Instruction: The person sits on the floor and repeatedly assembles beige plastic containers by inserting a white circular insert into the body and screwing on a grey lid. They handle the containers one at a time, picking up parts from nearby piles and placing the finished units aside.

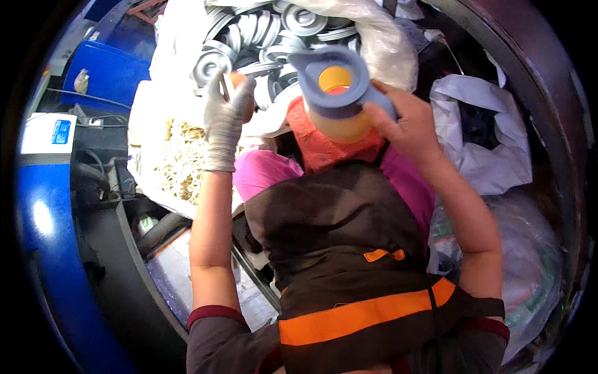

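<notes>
One bare right hand (408, 121) holding a grey-topped jug (335, 107), gloved left hand (227, 118) near grey discs (252, 30), its grip unclear

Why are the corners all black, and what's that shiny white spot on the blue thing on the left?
Head view: the wide fisheye lens leaves black corners and bends straight edges; head view: the white spot on the blue panel looks like glare; head view: the jug in the right hand is well lit, its blue-grey colour showing plainly.
</notes>
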Motion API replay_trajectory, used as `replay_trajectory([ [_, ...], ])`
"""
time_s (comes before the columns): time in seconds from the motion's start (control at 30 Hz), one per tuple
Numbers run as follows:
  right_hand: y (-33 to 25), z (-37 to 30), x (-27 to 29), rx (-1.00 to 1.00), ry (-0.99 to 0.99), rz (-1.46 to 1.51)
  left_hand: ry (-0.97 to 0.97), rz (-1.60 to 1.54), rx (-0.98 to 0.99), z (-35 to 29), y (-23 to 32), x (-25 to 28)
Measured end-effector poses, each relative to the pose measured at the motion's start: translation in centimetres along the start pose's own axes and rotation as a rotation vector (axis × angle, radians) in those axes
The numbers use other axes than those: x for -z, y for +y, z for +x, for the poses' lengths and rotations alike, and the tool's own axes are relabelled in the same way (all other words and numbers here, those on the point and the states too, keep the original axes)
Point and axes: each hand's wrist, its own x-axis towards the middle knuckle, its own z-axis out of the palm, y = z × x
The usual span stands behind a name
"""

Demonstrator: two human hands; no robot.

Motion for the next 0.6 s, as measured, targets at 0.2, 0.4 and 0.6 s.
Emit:
replay_trajectory([
  [0.2,0.5,-0.6,-3.0,-0.063,-0.102,0.064,-0.187,0.328,-0.709,0.1,9.0,-2.7],
  [0.4,1.2,-0.7,-1.6,-0.085,-0.157,0.041,-0.358,0.805,-0.712,-0.9,9.5,-6.6],
  [0.6,1.7,-3.7,-1.3,-0.308,-0.417,-0.214,-0.326,0.783,-0.740,-1.1,9.0,-6.6],
])
